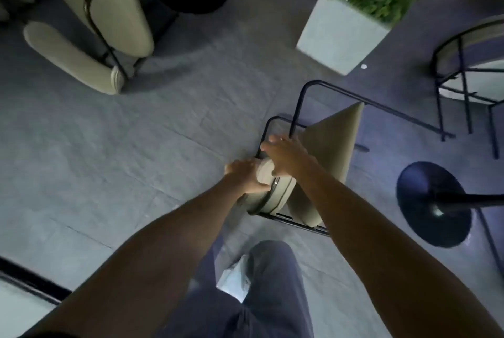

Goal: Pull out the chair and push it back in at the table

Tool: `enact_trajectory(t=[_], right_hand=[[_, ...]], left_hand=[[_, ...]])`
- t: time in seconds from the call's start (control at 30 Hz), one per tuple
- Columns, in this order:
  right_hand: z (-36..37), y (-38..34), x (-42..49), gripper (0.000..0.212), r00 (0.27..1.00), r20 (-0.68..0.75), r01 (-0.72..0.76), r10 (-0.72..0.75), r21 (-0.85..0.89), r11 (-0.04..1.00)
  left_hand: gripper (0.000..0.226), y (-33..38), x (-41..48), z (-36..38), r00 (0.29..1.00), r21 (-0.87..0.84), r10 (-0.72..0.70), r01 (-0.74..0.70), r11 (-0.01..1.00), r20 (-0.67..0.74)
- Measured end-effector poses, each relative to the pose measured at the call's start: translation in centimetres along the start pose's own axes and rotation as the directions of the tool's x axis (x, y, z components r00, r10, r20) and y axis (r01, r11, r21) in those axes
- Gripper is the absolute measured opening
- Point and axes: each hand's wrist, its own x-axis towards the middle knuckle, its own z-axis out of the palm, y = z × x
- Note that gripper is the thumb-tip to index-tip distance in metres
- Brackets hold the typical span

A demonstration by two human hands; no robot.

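Fingers (246, 171) of both hands gripping chair (327, 146) backrest top

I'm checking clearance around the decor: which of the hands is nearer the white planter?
Right. The right hand rests atop the chair backrest, closer to the white planter; the left hand grips the backrest's end, farther away.

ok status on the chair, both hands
Left hand gripping chair backrest top; right hand resting on it. Chair out on open floor. Planter beyond, table base right.
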Motion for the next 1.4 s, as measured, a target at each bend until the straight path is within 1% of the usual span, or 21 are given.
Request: enact_trajectory(t=[0.03, 0.1, 0.13, 0.2, 0.27, 0.3, 0.37, 0.43, 0.5, 0.6, 0.67, 0.73, 0.9, 1.0, 1.07, 1.2, 1.33, 1.4], right_hand=[[0.9, -0.5, 0.8, 0.073, 0.999, 0.019, 0.029, -0.028, -0.075, 0.997], [3.2, -1.1, 2.5, 0.070, 0.997, 0.008, 0.074, -0.074, -0.158, 0.985], [4.4, -1.3, 3.2, 0.070, 0.996, 0.021, 0.091, -0.088, -0.177, 0.980], [7.0, -1.7, 4.8, 0.070, 0.993, 0.071, 0.110, -0.098, -0.186, 0.976], [8.7, -2.0, 6.0, 0.071, 0.990, 0.102, 0.114, -0.094, -0.209, 0.971], [9.3, -2.2, 6.5, 0.071, 0.989, 0.113, 0.115, -0.091, -0.228, 0.967], [10.3, -2.5, 7.4, 0.060, 0.991, 0.109, 0.109, -0.083, -0.263, 0.959], [11.0, -2.6, 8.2, 0.050, 0.993, 0.093, 0.099, -0.074, -0.304, 0.947], [11.4, -2.6, 8.7, 0.048, 0.993, 0.085, 0.100, -0.076, -0.329, 0.939], [11.5, -2.6, 8.9, 0.050, 0.994, 0.066, 0.099, -0.082, -0.324, 0.941], [11.7, -2.4, 8.8, 0.050, 0.997, 0.017, 0.082, -0.081, -0.322, 0.943], [12.1, -2.3, 8.3, 0.045, 0.997, -0.027, 0.065, -0.078, -0.323, 0.944], [12.9, -2.4, 5.7, 0.044, 0.992, -0.120, 0.009, -0.045, -0.278, 0.961], [11.5, -2.1, 3.8, 0.041, 0.985, -0.175, -0.047, 0.006, -0.232, 0.972], [10.0, -1.7, 2.8, 0.044, 0.980, -0.197, -0.077, 0.036, -0.207, 0.975], [6.9, -0.9, -0.6, 0.049, 0.973, -0.209, -0.130, 0.102, -0.128, 0.983], [3.9, -0.4, -5.1, 0.042, 0.953, -0.243, -0.188, 0.181, -0.004, 0.982], [2.6, 0.0, -7.5, 0.044, 0.942, -0.241, -0.225, 0.234, 0.065, 0.972]], left_hand=[[0.096, -0.1, 0.6, 1.2, 0.999, -0.002, -0.015, 0.015, 1.000, 0.050], [0.108, -0.5, 2.5, 4.4, 0.994, -0.032, -0.035, 0.039, 0.999, 0.107], [0.112, -0.8, 3.5, 6.1, 0.991, -0.065, -0.045, 0.053, 0.996, 0.123], [0.116, -1.3, 5.3, 9.2, 0.990, -0.185, -0.046, 0.070, 0.980, 0.132], [0.113, -1.8, 6.6, 11.4, 0.995, -0.366, -0.037, 0.070, 0.928, 0.098], [0.109, -2.1, 7.3, 12.5, 0.994, -0.466, -0.035, 0.080, 0.881, 0.104], [0.105, -2.7, 8.5, 14.3, 0.993, -0.654, -0.042, 0.107, 0.749, 0.115], [0.101, -2.8, 9.1, 15.2, 0.991, -0.742, -0.063, 0.129, 0.658, 0.117], [0.080, -2.6, 8.8, 15.2, 0.994, -0.760, -0.043, 0.104, 0.642, 0.100], [0.065, -2.8, 8.7, 15.3, 0.999, -0.713, -0.010, 0.041, 0.700, 0.048], [0.058, -2.9, 8.6, 15.0, 1.000, -0.688, -0.004, 0.017, 0.725, 0.020], [0.051, -2.9, 8.5, 14.8, 0.999, -0.661, 0.023, -0.001, 0.750, 0.024], [0.052, -2.5, 7.2, 14.3, 0.999, -0.587, 0.047, -0.043, 0.809, -0.008], [0.058, -1.8, 6.2, 12.2, 0.997, -0.521, 0.075, -0.072, 0.850, -0.015], [0.060, -1.4, 5.7, 10.5, 0.994, -0.493, 0.097, -0.105, 0.864, -0.042], [0.052, 0.5, 2.5, 6.1, 0.987, -0.371, 0.148, -0.160, 0.915, -0.061], [0.046, 2.6, -1.2, 2.1, 0.980, -0.240, 0.182, -0.196, 0.951, -0.077], [0.045, 4.0, -3.3, -0.1, 0.973, -0.151, 0.217, -0.228, 0.962, -0.081]])
